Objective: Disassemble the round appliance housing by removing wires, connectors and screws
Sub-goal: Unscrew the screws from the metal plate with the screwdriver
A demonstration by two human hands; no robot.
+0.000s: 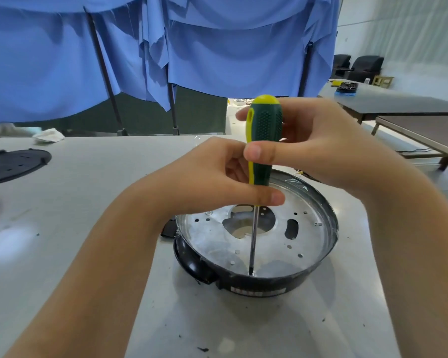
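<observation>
The round appliance housing (pixel 269 285), black outside with a silver metal plate inside, sits on the grey table in front of me. A green and yellow screwdriver (pixel 264 130) stands upright in it, its tip on a screw (pixel 251 273) near the plate's front rim. My right hand (pixel 321 148) grips the upper handle, thumb across the front. My left hand (pixel 212 177) holds the handle's lower end, its thumb lying just above the shaft.
A black round lid (pixel 13 164) lies at the table's (pixel 88 202) far left, with a crumpled white cloth (pixel 48 135) behind it. Blue curtains hang behind the table. Two other tables (pixel 411 104) stand at the right. Small black debris lies near the front edge.
</observation>
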